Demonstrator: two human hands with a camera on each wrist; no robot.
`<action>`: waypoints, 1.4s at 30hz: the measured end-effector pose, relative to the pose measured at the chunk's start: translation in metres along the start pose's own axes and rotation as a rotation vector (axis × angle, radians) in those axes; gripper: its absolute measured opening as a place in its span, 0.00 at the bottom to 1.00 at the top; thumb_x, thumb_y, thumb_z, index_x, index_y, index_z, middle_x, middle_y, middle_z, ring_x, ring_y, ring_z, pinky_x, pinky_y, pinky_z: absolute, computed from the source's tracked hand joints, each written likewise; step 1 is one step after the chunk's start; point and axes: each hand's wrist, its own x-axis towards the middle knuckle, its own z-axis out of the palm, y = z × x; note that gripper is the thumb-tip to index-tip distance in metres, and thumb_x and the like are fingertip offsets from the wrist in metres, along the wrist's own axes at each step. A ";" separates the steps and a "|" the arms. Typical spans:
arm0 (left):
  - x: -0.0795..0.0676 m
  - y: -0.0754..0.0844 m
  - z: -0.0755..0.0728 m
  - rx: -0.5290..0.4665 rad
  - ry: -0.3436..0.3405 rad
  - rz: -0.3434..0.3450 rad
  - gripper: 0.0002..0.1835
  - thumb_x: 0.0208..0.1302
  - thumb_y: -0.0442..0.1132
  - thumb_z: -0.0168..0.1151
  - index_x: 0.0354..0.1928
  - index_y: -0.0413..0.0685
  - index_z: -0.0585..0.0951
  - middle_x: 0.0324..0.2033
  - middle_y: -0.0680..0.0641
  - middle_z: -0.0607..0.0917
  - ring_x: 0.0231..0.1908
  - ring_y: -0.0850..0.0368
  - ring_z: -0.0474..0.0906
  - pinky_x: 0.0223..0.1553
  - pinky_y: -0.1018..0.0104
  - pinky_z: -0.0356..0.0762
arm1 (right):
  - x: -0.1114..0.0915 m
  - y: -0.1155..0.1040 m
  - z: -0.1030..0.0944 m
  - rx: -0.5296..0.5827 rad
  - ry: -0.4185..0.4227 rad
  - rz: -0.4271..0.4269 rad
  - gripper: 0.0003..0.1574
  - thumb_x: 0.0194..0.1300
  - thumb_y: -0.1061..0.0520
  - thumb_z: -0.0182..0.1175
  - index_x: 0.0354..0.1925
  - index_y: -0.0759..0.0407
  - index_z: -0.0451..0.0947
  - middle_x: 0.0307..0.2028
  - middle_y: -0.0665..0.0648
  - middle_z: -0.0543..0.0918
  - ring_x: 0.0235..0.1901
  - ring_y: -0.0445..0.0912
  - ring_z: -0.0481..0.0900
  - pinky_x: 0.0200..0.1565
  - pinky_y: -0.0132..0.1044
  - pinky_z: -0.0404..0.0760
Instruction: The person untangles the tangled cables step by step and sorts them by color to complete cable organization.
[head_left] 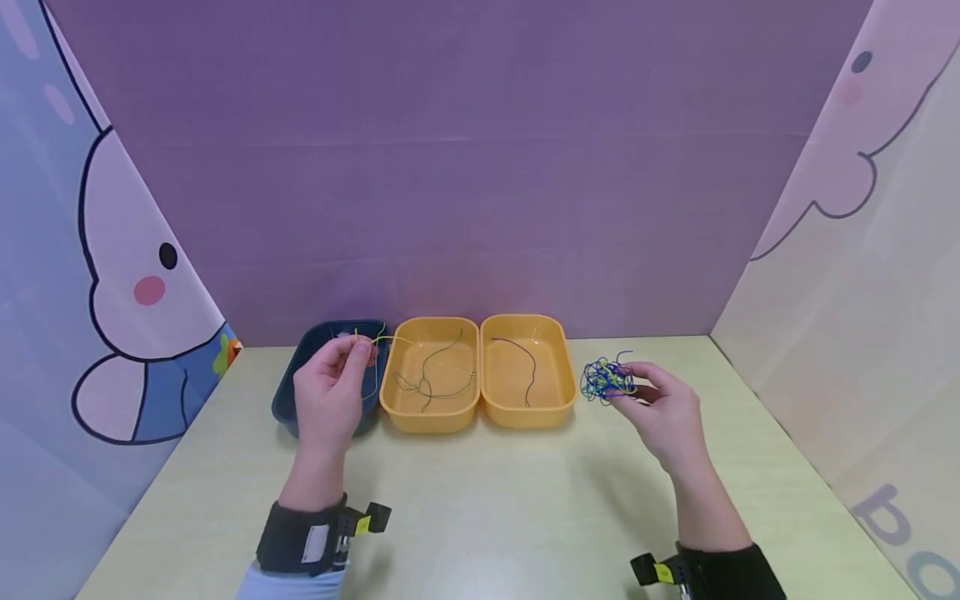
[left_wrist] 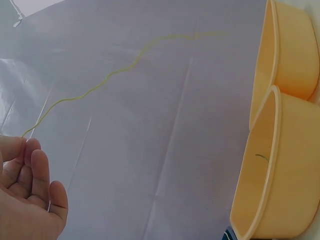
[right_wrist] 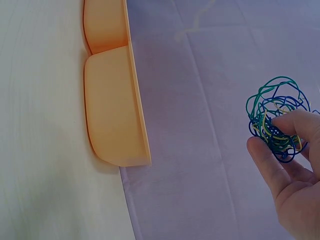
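My left hand (head_left: pixel 327 398) pinches the wire (left_wrist: pixel 108 77) by the blue bin (head_left: pixel 284 406); its long axis runs rightward, free end toward the middle bin (head_left: pixel 437 423), which this hand is nearer. My right hand (head_left: pixel 666 413), well apart rightward, pinches the tangle (head_left: pixel 604 380).

Visibility limits: occluded, cropped and indistinct parts.
Head view: the left hand (head_left: pixel 327 400) covers part of the dark blue tray (head_left: pixel 287 396) and its contents; the white label (head_left: pixel 316 543) is too small to read. Left wrist view: the far end of the yellow wire (left_wrist: pixel 107 78) is blurred; only a corner of the dark blue tray shows. Right wrist view: the right edge crops the right hand (right_wrist: pixel 300 187); inner strands of the wire tangle (right_wrist: pixel 274 134) are indistinguishable.
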 end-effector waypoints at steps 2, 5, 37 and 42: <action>0.000 -0.002 -0.002 0.011 0.002 -0.002 0.08 0.68 0.30 0.56 0.38 0.27 0.80 0.32 0.34 0.82 0.33 0.51 0.77 0.39 0.76 0.77 | 0.000 0.000 0.000 -0.004 -0.003 0.001 0.21 0.54 0.67 0.70 0.47 0.62 0.79 0.45 0.59 0.80 0.38 0.47 0.82 0.34 0.31 0.82; 0.001 -0.005 -0.006 0.033 0.005 -0.003 0.08 0.68 0.30 0.56 0.39 0.27 0.80 0.33 0.34 0.82 0.33 0.53 0.77 0.39 0.77 0.77 | 0.001 0.001 0.001 -0.015 -0.009 0.004 0.21 0.54 0.66 0.70 0.48 0.62 0.79 0.46 0.60 0.80 0.39 0.47 0.82 0.35 0.31 0.82; 0.063 -0.065 -0.067 0.581 -0.068 0.179 0.11 0.68 0.41 0.59 0.43 0.41 0.82 0.36 0.46 0.82 0.34 0.56 0.73 0.34 0.68 0.73 | 0.002 0.002 0.004 -0.031 -0.029 0.002 0.21 0.55 0.65 0.70 0.48 0.62 0.79 0.46 0.61 0.80 0.39 0.48 0.82 0.34 0.31 0.82; 0.069 -0.078 -0.075 0.636 -0.083 0.196 0.10 0.68 0.40 0.59 0.42 0.40 0.82 0.35 0.45 0.81 0.33 0.55 0.72 0.33 0.61 0.73 | 0.001 0.004 0.005 -0.029 -0.030 -0.007 0.20 0.54 0.65 0.70 0.47 0.62 0.79 0.45 0.61 0.80 0.38 0.47 0.82 0.34 0.31 0.82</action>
